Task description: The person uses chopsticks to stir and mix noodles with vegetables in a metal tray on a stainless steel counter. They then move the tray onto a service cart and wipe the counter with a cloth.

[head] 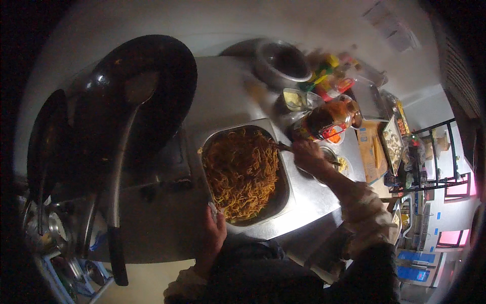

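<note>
A rectangular steel pan (290, 203) full of brown sauced noodles (246, 178) sits on the steel counter before me. My left hand (217, 228) is at the pan's near left corner, its fingers closed on a small whitish cloth (213, 211) against the rim. My right hand (306, 154) grips a dark, thin utensil (284, 147), whose far end reaches into the noodles at the pan's right edge; its exact kind is not clear. Just beyond my right hand lies a large jar of dark sauce (328, 117).
A large black wok (167, 76) holding a long-handled ladle or turner (123, 159) is at left. Behind stands a deep round pot (284, 62). Bowls of chopped carrot (334, 135) and pale shreds (343, 165) sit at right, near a tray of food (393, 144) and a black rack (433, 152).
</note>
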`<state>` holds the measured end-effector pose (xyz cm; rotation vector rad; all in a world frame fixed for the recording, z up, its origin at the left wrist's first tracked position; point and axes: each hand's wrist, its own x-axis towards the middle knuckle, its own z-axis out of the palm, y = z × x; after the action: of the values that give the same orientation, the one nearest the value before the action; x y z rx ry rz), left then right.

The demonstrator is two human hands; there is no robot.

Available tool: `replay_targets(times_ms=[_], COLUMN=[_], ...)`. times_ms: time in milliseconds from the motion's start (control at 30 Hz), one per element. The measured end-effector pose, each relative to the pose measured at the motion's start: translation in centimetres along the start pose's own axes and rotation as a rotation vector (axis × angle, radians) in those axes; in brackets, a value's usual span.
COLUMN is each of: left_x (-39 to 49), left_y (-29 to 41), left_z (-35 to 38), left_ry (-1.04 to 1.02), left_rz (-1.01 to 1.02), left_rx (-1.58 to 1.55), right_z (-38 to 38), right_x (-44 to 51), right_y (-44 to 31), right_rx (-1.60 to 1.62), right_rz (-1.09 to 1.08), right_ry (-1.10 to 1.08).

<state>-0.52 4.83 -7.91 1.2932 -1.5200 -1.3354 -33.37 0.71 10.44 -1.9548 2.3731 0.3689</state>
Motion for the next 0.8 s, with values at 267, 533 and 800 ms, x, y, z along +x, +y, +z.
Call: replay_targets(times_ms=[267,533,800], left_x=[0.4,0.5,0.4], left_y=[3.2,3.9,2.0], left_z=[-0.2,-0.2,0.3], left_ry=[0.071,0.070,0.113], left_rz=[0.143,0.179,0.142], left_rx=[0.263,0.198,0.165], right_z=[-1.4,-2.0,-0.5], right_x=[0.0,-8.9,-12.1], right_y=[-2.4,-3.9,-6.2], right_rx=[0.173,0.153,0.099], right_rz=[-0.192,-0.276,-0.327], right_ry=[-0.192,-0.301,-0.281])
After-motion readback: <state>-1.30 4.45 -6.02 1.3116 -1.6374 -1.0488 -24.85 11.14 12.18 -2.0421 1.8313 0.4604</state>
